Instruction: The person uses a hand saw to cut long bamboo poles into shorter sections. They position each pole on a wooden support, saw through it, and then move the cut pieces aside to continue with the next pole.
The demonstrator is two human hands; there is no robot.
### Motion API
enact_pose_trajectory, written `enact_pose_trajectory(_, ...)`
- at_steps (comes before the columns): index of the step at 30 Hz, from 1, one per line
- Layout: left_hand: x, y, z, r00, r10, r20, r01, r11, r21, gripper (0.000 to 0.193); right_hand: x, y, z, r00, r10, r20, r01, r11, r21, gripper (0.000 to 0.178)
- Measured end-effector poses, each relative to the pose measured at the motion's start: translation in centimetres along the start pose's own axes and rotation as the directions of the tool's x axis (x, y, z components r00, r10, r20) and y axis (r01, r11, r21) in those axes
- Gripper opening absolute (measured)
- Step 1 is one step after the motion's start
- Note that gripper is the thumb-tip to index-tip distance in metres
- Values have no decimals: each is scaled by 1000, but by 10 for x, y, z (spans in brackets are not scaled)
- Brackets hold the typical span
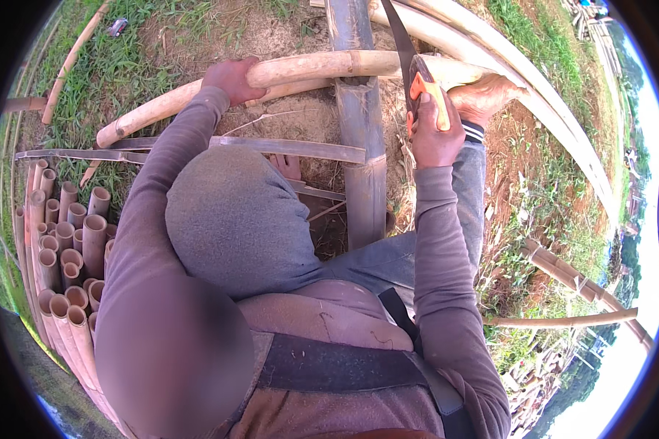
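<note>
Outdoors, bare dirt ground point(285, 33) edged with grass. The left hand point(232, 79) is closed around a pale bamboo pole point(307, 69) lying across a grey upright post point(360, 139). The right hand point(436, 132) grips the orange handle of a saw point(417, 77), its blade on the pole. Cut bamboo tubes point(69, 249) are stacked at left.

One cam only, head-worn fisheye, looks steeply down over wearer's chest, close to the hands. Edges bend twd rim, black vignette round it. Horizon at far right. No 2nd view.
</note>
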State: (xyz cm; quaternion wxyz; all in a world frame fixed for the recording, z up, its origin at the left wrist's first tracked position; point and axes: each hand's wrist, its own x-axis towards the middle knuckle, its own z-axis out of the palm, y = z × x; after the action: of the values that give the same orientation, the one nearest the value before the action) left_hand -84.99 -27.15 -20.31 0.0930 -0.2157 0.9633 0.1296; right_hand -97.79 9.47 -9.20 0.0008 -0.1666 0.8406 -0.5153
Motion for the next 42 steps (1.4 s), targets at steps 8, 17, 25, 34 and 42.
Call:
enact_pose_trajectory(8,-2,-16,9,999,0,-51,-2,999,-43,81,-174,5,-100,994,105,-10,-104,993,54,50)
enact_pose_trajectory(17,1,-10,4,997,13,-70,-16,999,-45,79,8,-10,8,1000,2,-7,-2,1000,31,44)
enact_pose_trajectory(25,-1,-8,7,1000,-13,-19,11,997,-71,81,-166,5,-91,995,103,18,-104,985,135,58)
enact_pose_trajectory(34,-8,-3,-4,999,-39,4,39,998,-53,84,-3,15,10,997,-76,-11,76,997,35,42)
enact_pose_trajectory(42,-1,-3,-3,1000,-21,0,21,1000,-8,85,1,4,0,989,-145,-11,144,989,-35,23)
